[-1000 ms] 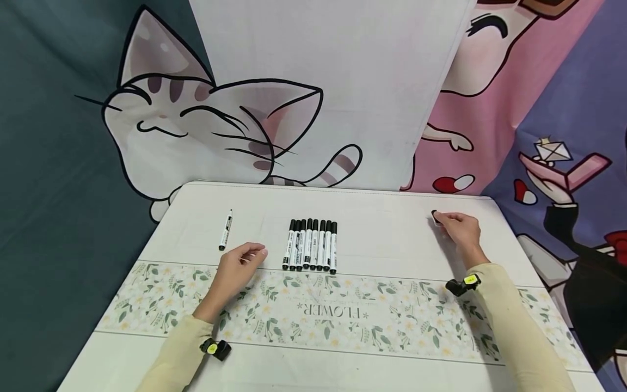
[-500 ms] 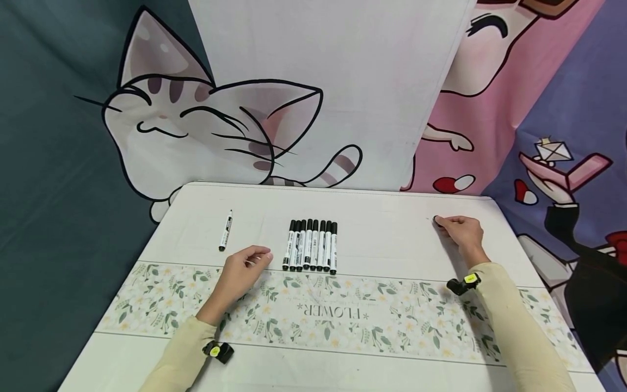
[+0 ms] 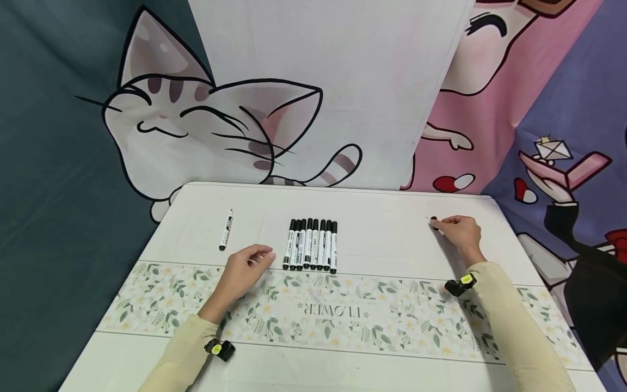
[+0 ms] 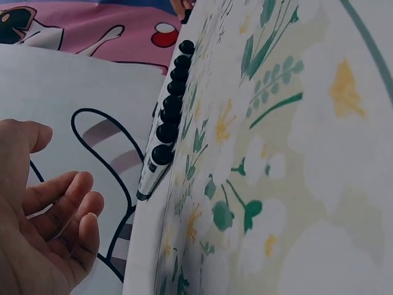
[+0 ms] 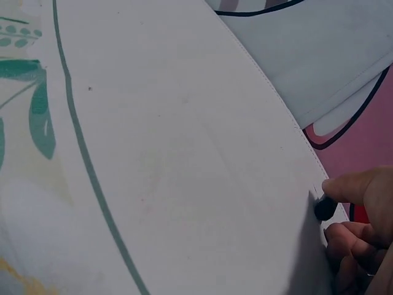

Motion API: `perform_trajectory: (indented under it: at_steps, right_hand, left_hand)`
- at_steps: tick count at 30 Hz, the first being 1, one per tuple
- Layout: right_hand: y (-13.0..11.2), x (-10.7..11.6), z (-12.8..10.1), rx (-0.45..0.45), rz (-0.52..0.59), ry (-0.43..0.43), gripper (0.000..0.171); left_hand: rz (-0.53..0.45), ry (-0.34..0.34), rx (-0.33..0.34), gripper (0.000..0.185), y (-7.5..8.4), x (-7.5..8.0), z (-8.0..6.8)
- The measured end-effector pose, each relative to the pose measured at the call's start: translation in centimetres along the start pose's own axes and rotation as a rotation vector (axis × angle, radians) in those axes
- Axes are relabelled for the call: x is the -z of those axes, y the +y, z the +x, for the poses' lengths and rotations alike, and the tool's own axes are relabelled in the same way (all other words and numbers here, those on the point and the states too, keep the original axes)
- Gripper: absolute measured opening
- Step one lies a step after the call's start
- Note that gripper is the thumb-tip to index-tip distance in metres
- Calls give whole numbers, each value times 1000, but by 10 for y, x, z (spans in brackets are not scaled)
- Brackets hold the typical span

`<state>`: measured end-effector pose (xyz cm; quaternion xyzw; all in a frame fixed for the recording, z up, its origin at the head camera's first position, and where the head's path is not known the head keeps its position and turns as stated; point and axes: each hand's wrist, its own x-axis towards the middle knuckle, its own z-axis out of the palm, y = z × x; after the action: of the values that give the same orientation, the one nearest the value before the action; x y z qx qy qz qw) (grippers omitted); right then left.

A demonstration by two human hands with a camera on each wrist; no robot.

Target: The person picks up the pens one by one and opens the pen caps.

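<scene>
A small black marker cap (image 5: 325, 209) is pinched between the thumb and fingers of my right hand (image 3: 460, 231), low over the right part of the table. My left hand (image 3: 245, 270) is relaxed with loosely bent fingers and holds nothing. It hovers just left of a row of several black-capped whiteboard markers (image 3: 311, 245) lying side by side. In the left wrist view the row's black ends stretch away from the left hand (image 4: 49, 215). Farther left lies a single marker (image 3: 226, 231), its narrow tip bare and pointing to the back.
The white table (image 3: 382, 239) carries a floral band (image 3: 333, 321) printed with the word FLOWER across its middle. Behind its far edge hang cloths with a cat drawing (image 3: 196, 125) and pink and purple cartoon figures.
My right hand has dropped slightly toward me, then shifted a little left with the cap turning in its fingers. My left hand has drifted slightly right, closer to the marker row.
</scene>
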<state>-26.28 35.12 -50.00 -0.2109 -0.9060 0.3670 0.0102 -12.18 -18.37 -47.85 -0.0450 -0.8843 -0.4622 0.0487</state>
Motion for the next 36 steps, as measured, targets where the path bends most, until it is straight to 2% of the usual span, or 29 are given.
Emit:
perform_trajectory:
  at_steps: [6,16,27,36]
  right_hand:
    - [-3,4,-2,36,-14,-13,56]
    - [-22,25,-18,149,-22,42,67]
    - [-61,37,-62,337,23,79,64]
    - [-85,26,-95,539,81,60,54]
  left_hand:
    - [11,13,2,39,3,2,8]
    - [59,21,31,39,6,-1,31]
    - [83,-53,20,42,2,-15,50]
    - [115,-85,17,46,-4,-26,53]
